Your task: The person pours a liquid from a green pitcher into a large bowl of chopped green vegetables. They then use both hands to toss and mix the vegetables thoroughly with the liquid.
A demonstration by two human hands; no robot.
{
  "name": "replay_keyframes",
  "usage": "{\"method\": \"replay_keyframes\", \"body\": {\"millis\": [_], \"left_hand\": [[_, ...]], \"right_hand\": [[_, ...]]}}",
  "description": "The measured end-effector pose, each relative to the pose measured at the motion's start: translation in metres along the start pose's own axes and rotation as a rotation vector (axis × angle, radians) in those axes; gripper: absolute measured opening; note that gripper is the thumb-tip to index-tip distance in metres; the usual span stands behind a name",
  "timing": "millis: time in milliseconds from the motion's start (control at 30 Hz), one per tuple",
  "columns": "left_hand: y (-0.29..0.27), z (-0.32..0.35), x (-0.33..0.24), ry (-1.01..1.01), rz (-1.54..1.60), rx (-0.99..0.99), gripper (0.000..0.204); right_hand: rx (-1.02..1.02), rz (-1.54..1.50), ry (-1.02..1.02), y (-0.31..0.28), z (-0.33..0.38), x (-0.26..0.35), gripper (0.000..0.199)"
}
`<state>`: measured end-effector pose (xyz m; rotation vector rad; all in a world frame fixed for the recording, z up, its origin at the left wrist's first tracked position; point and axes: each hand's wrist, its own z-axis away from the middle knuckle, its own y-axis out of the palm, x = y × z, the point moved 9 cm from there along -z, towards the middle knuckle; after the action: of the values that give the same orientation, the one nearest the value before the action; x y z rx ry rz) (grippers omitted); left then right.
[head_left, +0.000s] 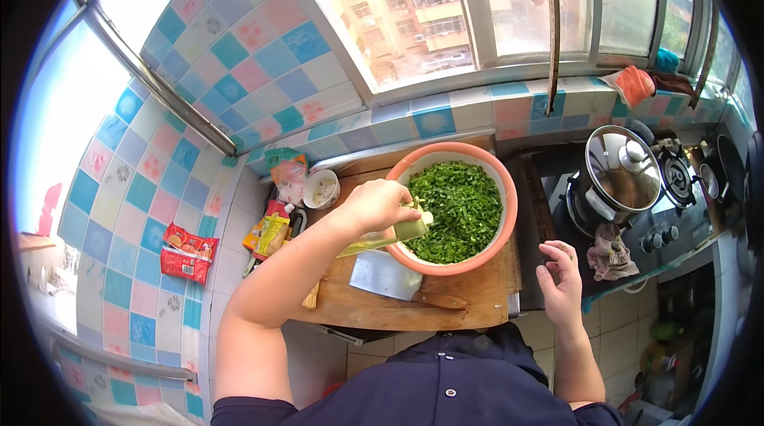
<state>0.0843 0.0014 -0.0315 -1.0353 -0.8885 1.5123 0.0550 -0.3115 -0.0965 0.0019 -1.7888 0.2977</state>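
My left hand (377, 206) is closed around a clear bottle (410, 229) with a green label and yellowish liquid in it. The bottle lies tilted over the left rim of a large orange basin (510, 207), its mouth pointing in over the contents. Chopped green leaves (458, 207) fill much of the basin. Whether any liquid is flowing out cannot be made out. My right hand (562, 281) hangs in the air between basin and stove, fingers loosely bent and apart, holding nothing. Just in front of the basin, a cleaver (385, 274) with a wooden handle lies flat.
A wooden board (485, 296) carries basin and cleaver. At its left stand a small white bowl (321, 189) and several food packets (272, 232). A lidded pot (621, 175) sits on the gas stove at right, with a crumpled cloth (611, 254) by it. A red packet (189, 255) is at far left.
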Motion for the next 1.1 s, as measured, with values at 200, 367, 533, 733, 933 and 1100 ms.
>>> {"method": "replay_keyframes", "body": {"millis": [200,367,533,733,933,1100], "left_hand": [[-0.01,-0.035,-0.017,0.008,0.022,-0.118,0.039],[-0.039,-0.051,0.015,-0.066,0.0,-0.263,0.038],[-0.033,-0.023,0.038,-0.13,-0.078,-0.143,0.036],[0.005,-0.001,0.002,0.019,-0.066,0.055,0.039],[-0.004,-0.042,-0.029,0.05,0.016,-0.064,0.039],[-0.04,-0.072,0.002,-0.074,0.012,-0.228,0.037]], "right_hand": [[0.023,0.012,-0.039,0.01,0.001,0.015,0.032],[0.006,0.041,-0.024,0.001,0.003,0.01,0.032],[0.006,0.077,-0.01,0.001,0.0,0.006,0.032],[0.043,0.067,-0.021,0.016,-0.005,0.006,0.032],[0.044,0.046,-0.021,0.019,-0.005,0.009,0.033],[0.015,0.055,-0.006,0.01,-0.002,0.007,0.033]]}}
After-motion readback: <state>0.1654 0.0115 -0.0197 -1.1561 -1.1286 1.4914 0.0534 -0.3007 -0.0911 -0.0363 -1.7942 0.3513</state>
